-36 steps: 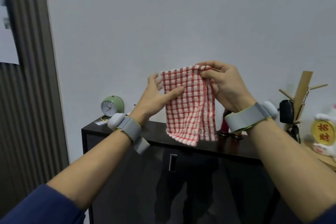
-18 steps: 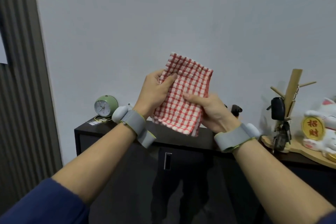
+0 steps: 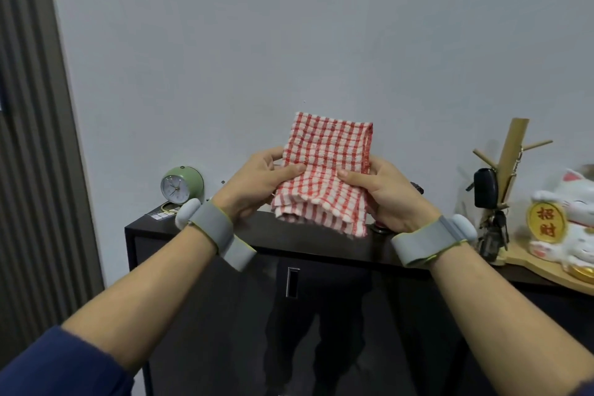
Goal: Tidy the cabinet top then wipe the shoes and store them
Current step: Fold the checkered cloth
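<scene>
The left hand (image 3: 257,180) and right hand (image 3: 389,193) pinch the folded cloth (image 3: 324,177) (red and white squares); a loose thumb could let it flop open.

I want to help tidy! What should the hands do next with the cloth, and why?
Probably set the cloth down on the cabinet: the left hand and right hand hold it folded, in the air above the dark top.
</scene>
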A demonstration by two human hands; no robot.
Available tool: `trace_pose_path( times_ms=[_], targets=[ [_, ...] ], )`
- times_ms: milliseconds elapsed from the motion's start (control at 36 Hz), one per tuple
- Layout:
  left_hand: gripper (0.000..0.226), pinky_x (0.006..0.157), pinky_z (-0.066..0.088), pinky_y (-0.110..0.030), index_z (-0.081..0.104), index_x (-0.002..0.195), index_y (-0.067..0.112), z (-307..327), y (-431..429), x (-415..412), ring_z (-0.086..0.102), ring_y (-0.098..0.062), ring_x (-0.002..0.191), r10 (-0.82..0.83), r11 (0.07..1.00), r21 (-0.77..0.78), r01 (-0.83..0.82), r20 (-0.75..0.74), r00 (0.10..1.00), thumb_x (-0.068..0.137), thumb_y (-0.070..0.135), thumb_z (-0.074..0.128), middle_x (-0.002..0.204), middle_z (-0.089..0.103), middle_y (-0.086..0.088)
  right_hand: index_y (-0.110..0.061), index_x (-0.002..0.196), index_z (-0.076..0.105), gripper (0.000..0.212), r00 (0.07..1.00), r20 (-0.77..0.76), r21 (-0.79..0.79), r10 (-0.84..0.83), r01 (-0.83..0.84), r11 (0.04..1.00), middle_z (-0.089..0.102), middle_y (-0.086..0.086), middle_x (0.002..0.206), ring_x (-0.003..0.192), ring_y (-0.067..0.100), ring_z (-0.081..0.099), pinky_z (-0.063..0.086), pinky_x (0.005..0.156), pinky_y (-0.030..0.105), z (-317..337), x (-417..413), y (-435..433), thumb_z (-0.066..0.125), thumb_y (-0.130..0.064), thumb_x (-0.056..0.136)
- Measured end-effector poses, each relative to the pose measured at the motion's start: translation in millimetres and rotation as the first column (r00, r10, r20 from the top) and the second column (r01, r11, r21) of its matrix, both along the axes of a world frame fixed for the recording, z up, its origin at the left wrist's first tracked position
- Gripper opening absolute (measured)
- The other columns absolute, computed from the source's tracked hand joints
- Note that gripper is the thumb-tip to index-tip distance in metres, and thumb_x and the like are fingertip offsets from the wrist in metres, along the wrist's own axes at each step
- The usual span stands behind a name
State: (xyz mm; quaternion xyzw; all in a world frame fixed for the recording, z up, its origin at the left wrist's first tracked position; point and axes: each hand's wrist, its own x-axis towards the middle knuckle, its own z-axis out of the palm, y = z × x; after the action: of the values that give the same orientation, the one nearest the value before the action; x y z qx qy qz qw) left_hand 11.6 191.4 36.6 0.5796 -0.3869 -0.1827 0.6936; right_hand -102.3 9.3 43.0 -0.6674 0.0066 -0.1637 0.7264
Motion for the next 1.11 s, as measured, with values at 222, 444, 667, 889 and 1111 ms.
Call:
trace_pose_path(
  times_ms=[222, 444, 667, 889, 1111],
  targets=[
    [0.027, 0.091, 0.057, -0.033, 0.066, 0.118, 0.005, -2, -1, 4, 0.069, -0.027, 0.106, -0.015, 0.992, -0.127, 0.013, -0.019, 1.0, 0.094, -0.003, 0.058, 0.116, 0.071, -0.015, -0.01, 0.128, 0.056, 0.035, 0.991, 0.135, -0.086, -0.008, 0.019, 0.996, 0.072, 0.008, 0.116, 0.102, 0.026, 0.071, 0.06, 0.081, 0.033, 12, -6, -5, 0.055, 0.002, 0.095],
    [0.034, 0.091, 0.056, -0.036, 0.079, 0.094, 0.01, 9, 7, 5, 0.069, -0.026, 0.103, 0.021, 0.985, -0.174, 0.006, 0.154, 0.988, 0.089, -0.013, 0.055, 0.107, 0.074, -0.014, 0.001, 0.09, 0.071, 0.033, 0.961, 0.227, -0.19, 0.155, -0.112, 0.975, 0.067, 0.02, 0.122, 0.116, 0.027, 0.065, 0.056, 0.093, 0.035, 28, -16, -3, 0.041, 0.015, 0.093],
    [0.022, 0.1, 0.052, -0.045, 0.073, 0.104, -0.002, 14, 11, 10, 0.068, -0.03, 0.109, 0.099, 0.994, -0.081, -0.079, 0.292, 0.951, 0.09, -0.011, 0.058, 0.11, 0.073, -0.017, 0.004, 0.096, 0.071, 0.034, 0.96, 0.099, -0.126, 0.262, -0.249, 0.96, 0.066, 0.025, 0.116, 0.11, 0.037, 0.064, 0.056, 0.091, 0.042, 25, -9, -11, 0.044, -0.006, 0.078],
    [0.028, 0.096, 0.047, -0.066, 0.075, 0.106, 0.007, 8, 9, 16, 0.068, -0.033, 0.108, 0.13, 0.989, 0.009, -0.144, 0.384, 0.914, 0.095, -0.007, 0.053, 0.109, 0.074, -0.01, -0.021, 0.132, 0.06, 0.049, 0.997, -0.081, -0.425, 0.013, -0.046, 0.904, 0.071, 0.015, 0.115, 0.104, 0.031, 0.069, 0.058, 0.084, 0.04, 26, 1, -13, 0.074, -0.026, 0.085],
    [0.036, 0.096, 0.054, -0.031, 0.062, 0.129, 0.018, -2, 8, 39, 0.066, -0.013, 0.107, 0.041, 0.94, 0.247, -0.235, 0.603, 0.797, 0.096, 0.003, 0.058, 0.116, 0.071, 0.002, -0.017, 0.107, 0.073, 0.036, 0.971, -0.053, -0.797, -0.235, 0.101, 0.596, 0.075, -0.004, 0.093, 0.089, 0.012, 0.072, 0.06, 0.081, 0.032, 12, 27, -6, 0.085, -0.017, 0.073]
  ],
)
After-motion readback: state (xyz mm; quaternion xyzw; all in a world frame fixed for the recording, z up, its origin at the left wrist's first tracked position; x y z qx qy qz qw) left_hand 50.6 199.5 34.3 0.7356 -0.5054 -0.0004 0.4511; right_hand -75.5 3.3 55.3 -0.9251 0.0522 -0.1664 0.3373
